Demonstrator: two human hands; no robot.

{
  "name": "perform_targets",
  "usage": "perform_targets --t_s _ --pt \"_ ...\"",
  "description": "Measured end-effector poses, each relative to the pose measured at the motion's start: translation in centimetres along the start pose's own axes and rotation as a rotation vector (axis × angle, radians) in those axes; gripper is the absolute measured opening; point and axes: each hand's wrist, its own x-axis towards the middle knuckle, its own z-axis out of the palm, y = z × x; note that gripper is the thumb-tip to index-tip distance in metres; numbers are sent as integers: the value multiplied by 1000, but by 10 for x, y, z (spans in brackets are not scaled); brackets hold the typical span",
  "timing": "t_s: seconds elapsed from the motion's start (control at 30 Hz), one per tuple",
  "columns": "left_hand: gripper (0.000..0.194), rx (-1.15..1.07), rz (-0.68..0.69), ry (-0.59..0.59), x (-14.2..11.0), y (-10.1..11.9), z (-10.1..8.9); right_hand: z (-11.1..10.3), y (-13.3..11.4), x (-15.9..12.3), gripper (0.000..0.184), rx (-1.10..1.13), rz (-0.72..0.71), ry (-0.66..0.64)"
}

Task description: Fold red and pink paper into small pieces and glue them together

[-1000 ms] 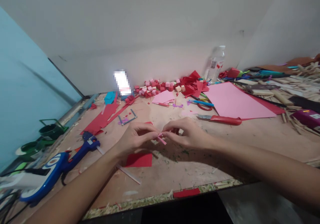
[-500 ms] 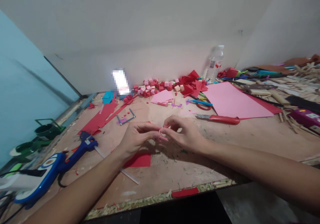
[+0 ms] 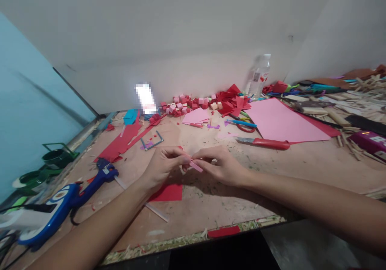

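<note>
My left hand [image 3: 164, 166] and my right hand [image 3: 221, 164] meet above the middle of the wooden table [image 3: 271, 181]. Both pinch a small pink paper strip [image 3: 196, 166] between thumb and fingertips. The strip pokes out between the two hands, slanting down to the right. A red paper square [image 3: 167, 192] lies flat on the table just under my left wrist. A clear glue stick [image 3: 157, 212] lies beside it.
A blue glue gun [image 3: 64, 199] lies at the left. A red-handled knife [image 3: 265, 143], scissors [image 3: 244, 126], a big pink sheet [image 3: 279, 121], small red and pink cubes [image 3: 187, 103] and a water bottle [image 3: 258, 76] sit farther back. Wood sticks [image 3: 358, 101] crowd the right.
My right hand's fingers have lowered and closed flatter over the strip. The pink strip now sticks out lower between the hands. The hands stay in the same spot.
</note>
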Motion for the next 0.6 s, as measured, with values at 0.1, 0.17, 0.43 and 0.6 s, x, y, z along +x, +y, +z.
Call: perform_targets --t_s 0.1,0.17,0.43,0.6 --pt "31 1 16 -21 0 1 0 -4 -1 0 23 -11 -20 -34" --pt "34 -12 26 -39 -1 0 -1 -5 -2 0 23 -6 -22 -42" --pt "28 10 10 -2 -1 -1 -6 -5 -4 1 23 4 7 -14" --pt "38 176 169 39 0 6 -6 -7 3 6 22 -100 121 132"
